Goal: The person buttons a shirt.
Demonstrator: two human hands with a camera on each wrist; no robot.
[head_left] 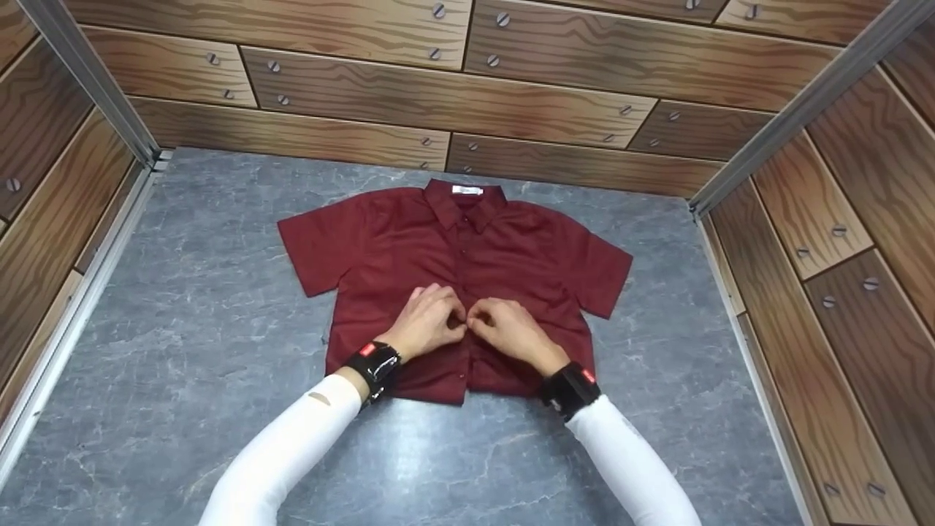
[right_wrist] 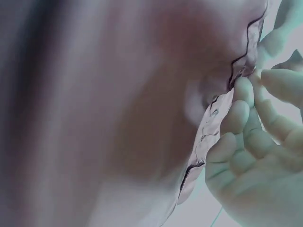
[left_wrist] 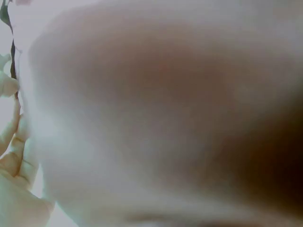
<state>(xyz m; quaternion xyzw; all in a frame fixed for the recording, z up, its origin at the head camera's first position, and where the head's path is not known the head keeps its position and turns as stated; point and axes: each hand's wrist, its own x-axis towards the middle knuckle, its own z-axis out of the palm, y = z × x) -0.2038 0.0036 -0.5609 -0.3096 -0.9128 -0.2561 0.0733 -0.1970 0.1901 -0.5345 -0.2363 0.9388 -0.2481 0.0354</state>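
Note:
A dark red short-sleeved button shirt (head_left: 409, 248) lies spread front up, its collar (head_left: 482, 208) at the far side. At the middle of its front placket, both hands meet with fingertips nearly touching. My left hand (head_left: 431, 321) pinches the placket edge between thumb and fingers. Opposite it, my right hand (head_left: 511, 329) pinches the other side of the same spot. In the right wrist view the fingers (right_wrist: 236, 113) curl at the wavy cloth edge. Blurred cloth fills most of the left wrist view. The button between the fingertips is hidden.
The shirt rests on a grey marbled surface (head_left: 219, 380). Wood-patterned walls (head_left: 350, 88) with metal corner rails (head_left: 95, 80) enclose it at the back, left and right. A white label (head_left: 467, 190) shows inside the collar. Black straps (head_left: 376, 365) circle both wrists.

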